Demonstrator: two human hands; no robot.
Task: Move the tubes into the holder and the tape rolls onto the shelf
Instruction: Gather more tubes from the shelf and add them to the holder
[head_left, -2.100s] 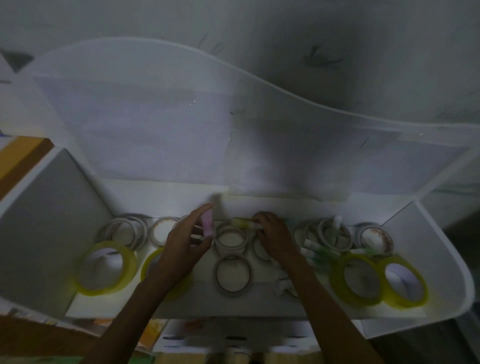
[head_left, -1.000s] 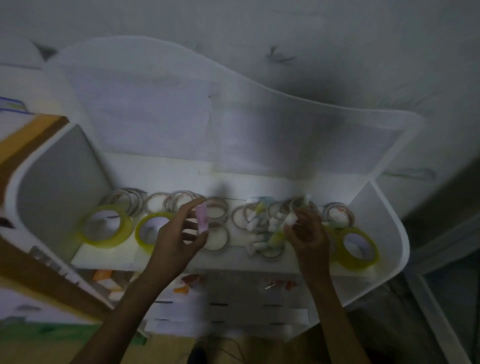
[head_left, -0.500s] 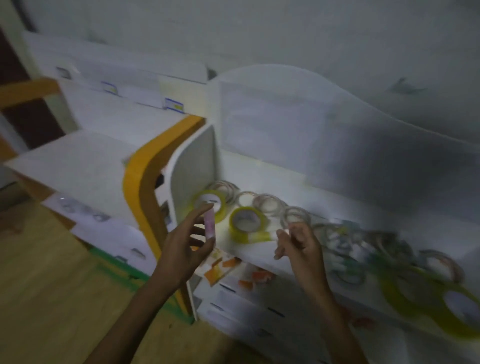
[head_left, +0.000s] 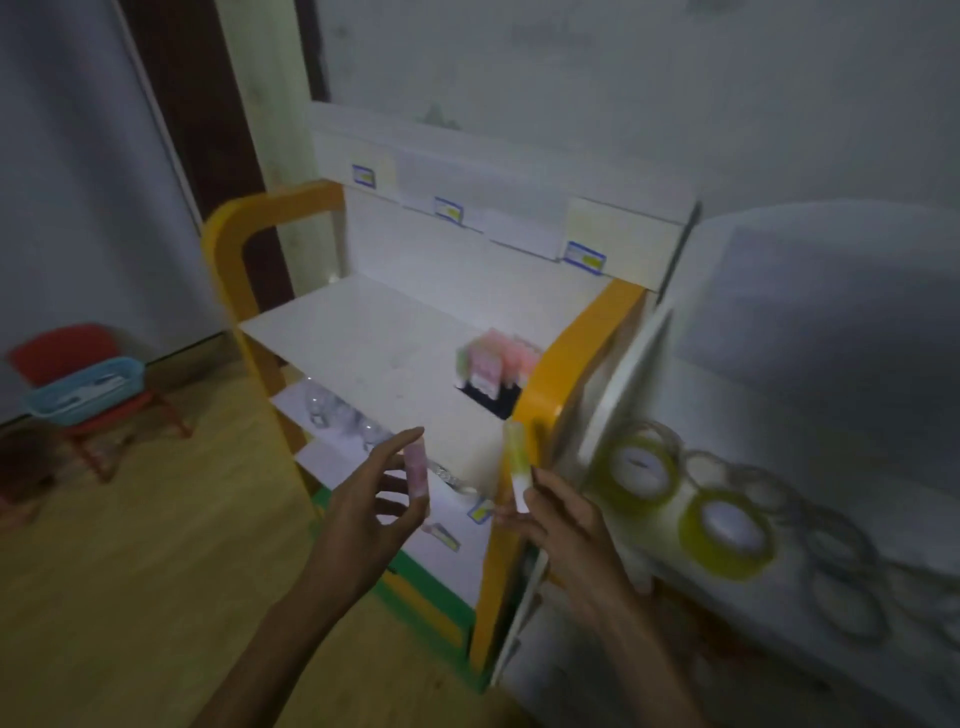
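The view has swung from the tape rolls (head_left: 724, 530) toward the holder (head_left: 485, 371) mid-frame; left hand (head_left: 363, 525) pinches a pink tube (head_left: 416, 470), right hand (head_left: 563, 525) a green tube (head_left: 517, 460), ready for placing.

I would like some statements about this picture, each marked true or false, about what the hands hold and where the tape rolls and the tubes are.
1. The left hand holds a pink tube. True.
2. The right hand holds a roll of tape. False: it pinches a green and white tube.
3. The yellow tape rolls lie on the white shelf at the right. True.
4. A holder with pink tubes stands on the floor. False: it stands on the top of the orange-framed shelf.
5. The blue basket rests on a red chair. True.
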